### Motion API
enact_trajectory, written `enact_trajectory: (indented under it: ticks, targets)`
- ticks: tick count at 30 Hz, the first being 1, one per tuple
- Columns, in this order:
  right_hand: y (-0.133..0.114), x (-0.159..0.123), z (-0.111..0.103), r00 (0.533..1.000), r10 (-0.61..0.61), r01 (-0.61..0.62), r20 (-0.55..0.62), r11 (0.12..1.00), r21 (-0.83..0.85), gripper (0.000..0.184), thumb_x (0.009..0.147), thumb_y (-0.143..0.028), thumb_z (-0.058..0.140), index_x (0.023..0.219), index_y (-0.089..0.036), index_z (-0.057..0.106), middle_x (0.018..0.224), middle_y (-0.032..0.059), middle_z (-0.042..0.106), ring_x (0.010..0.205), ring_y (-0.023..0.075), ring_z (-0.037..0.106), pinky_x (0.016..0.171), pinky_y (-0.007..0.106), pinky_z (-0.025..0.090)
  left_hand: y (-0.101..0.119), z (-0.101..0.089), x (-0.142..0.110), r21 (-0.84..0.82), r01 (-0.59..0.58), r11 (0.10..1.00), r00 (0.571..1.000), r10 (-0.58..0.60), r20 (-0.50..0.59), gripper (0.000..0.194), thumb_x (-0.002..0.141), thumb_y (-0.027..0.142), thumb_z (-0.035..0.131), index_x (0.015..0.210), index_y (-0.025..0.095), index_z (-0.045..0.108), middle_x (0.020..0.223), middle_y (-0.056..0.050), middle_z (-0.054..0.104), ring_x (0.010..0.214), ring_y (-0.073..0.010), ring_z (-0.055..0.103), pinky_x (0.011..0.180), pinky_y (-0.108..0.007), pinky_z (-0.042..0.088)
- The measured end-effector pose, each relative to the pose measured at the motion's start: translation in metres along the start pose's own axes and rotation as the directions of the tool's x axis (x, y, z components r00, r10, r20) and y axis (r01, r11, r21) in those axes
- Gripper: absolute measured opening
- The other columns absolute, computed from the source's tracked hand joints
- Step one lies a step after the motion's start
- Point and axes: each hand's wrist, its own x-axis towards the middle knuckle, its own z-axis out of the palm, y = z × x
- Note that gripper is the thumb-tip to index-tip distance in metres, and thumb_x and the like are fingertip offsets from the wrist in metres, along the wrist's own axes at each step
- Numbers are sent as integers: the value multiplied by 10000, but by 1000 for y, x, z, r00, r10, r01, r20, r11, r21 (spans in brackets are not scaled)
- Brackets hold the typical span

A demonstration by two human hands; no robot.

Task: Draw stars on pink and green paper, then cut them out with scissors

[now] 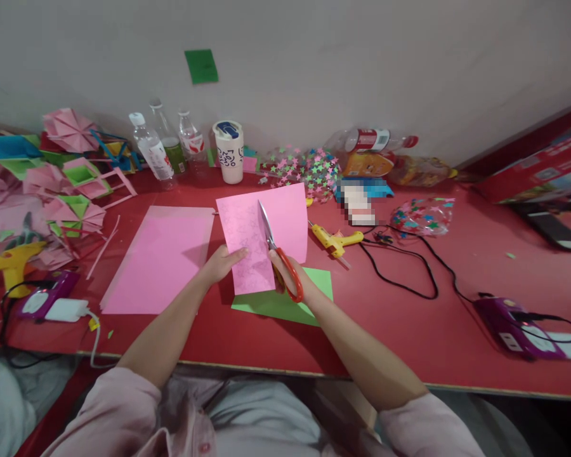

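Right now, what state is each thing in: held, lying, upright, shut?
Left hand: pinching the raised pink sheet
Right hand: gripping scissors
Scissors: held, blade opening unclear
Green sheet: lying, partly covered
Tumbler: upright, lidded
White-capped bottle: upright, shut
Red-capped bottle: on its side, shut
Right-hand glue gun: lying, unheld

The left hand (224, 263) grips patterned pink paper (247, 244) while the right hand (288, 273) holds orange-handled scissors (291, 276) against it.

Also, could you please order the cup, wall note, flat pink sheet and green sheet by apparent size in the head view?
1. Flat pink sheet
2. Green sheet, judging by its visible part
3. Cup
4. Wall note
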Motion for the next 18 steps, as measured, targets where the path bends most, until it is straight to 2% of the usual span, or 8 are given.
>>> enact_trajectory:
  ticks: [7,12,18]
  targets:
    - [7,3,3,996,69,-70,-49,997,-14,494,907,-624,452,604,-236,411,349,-55,412,302,102,402,349,225,314,-2,2,2,-19,17,1000,1000,-16,19,626,729,619,744,1148,155,713,1225,-121,719,1183,-337,641,1054,-465,483]
    - [7,5,0,998,5,0,-61,997,71,490,888,-654,476,640,-236,411,412,-66,420,362,107,436,388,233,355,-8,2,3,-11,42,999,996,-41,82,609,696,599,777,1086,133,736,1153,-135,746,1116,-347,673,1027,-482,493]
    - [5,2,-1,998,15,-17,-66,999,-29,514,921,-635,421,604,-232,442,367,-41,420,359,130,450,397,246,363,-17,2,5,-14,54,998,993,-52,109,571,738,545,755,1131,131,719,1174,-145,736,1154,-341,654,1023,-485,485]
